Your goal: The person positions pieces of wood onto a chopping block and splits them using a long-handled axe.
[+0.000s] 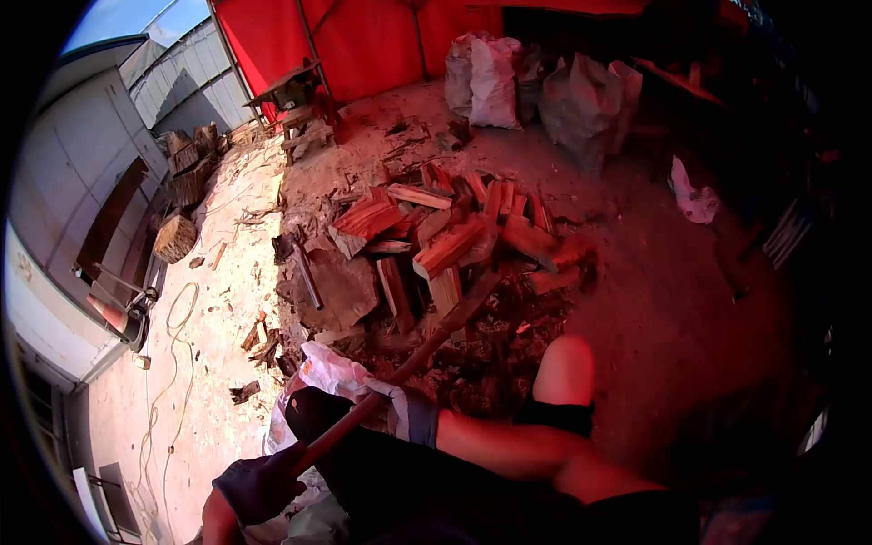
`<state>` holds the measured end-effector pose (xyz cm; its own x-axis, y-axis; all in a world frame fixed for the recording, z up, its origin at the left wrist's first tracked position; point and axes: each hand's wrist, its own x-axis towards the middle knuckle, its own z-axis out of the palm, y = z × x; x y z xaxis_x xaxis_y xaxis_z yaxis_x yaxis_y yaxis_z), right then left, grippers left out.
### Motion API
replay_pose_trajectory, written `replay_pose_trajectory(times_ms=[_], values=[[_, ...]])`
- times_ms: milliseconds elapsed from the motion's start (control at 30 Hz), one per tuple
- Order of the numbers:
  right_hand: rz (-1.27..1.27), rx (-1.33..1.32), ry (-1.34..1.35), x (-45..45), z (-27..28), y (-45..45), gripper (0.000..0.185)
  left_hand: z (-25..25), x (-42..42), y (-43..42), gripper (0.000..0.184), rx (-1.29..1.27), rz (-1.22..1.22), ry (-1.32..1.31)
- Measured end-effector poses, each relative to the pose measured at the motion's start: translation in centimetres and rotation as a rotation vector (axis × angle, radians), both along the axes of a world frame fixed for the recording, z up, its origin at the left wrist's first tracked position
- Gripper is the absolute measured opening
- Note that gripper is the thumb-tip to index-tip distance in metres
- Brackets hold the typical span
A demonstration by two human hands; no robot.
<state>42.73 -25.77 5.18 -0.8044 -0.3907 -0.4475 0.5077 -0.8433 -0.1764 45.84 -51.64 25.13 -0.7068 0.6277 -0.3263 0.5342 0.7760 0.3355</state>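
My left hand [259, 481], in a dark glove, is closed around the near end of a long wooden tool handle [341, 427]. Farther up, my gloved right hand [411, 415] wraps the same handle. The handle slants away to the right, and its far end lies over a heap of split firewood [454, 245]; I cannot make out a tool head there. A bare knee [563, 371] shows to the right of my right hand. Beside my dark-clothed leg, a white woven sack [329, 365] lies crumpled.
A flat chopping stump [336, 289] lies left of the heap. Full sacks [495, 82] stand by the red tarp [372, 45]. Log rounds [175, 238] line the left wall, near a traffic cone [111, 315]. A rope [177, 363] trails across the sunlit ground.
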Motion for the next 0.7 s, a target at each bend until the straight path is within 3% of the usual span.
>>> replay_pose_trajectory(times_ms=[67,133,167,333,467,500,567,600,633,700], values=[[0.096,0.010,0.035,0.6,2.1,0.3,0.029,3.6,-0.8,1.2,0.041,0.097,0.055,0.343],[0.127,-0.025,0.035,0.8,3.1,1.0,0.032,6.4,-1.5,3.4,0.028,0.076,0.058,0.589],[0.169,-0.061,0.038,1.2,3.2,1.1,0.036,6.9,-2.0,4.7,0.024,0.205,0.021,0.705],[0.017,-0.473,0.191,-0.4,-1.6,1.9,0.035,7.5,-3.8,12.3,0.017,0.497,-0.142,0.784],[-0.008,-0.463,0.163,-4.1,-4.4,3.3,0.042,4.7,-7.0,17.3,0.020,0.699,-0.114,0.817],[0.087,-0.286,0.151,-5.1,-4.2,4.3,0.059,3.8,-8.6,18.2,0.020,0.731,-0.128,0.870],[0.305,0.353,0.062,-7.0,-3.3,7.0,0.072,0.3,-12.6,19.5,0.022,0.851,0.011,0.845],[0.392,0.546,0.149,-8.5,-4.6,8.5,0.084,-0.6,-14.1,20.0,0.025,0.951,0.100,0.806],[0.377,0.747,0.147,-9.8,-4.7,9.9,0.084,-1.7,-16.1,20.2,0.032,1.157,0.216,0.655],[0.262,0.796,0.151,-12.6,-6.1,14.0,0.070,-1.8,-18.2,22.1,0.038,1.510,0.496,0.401]])
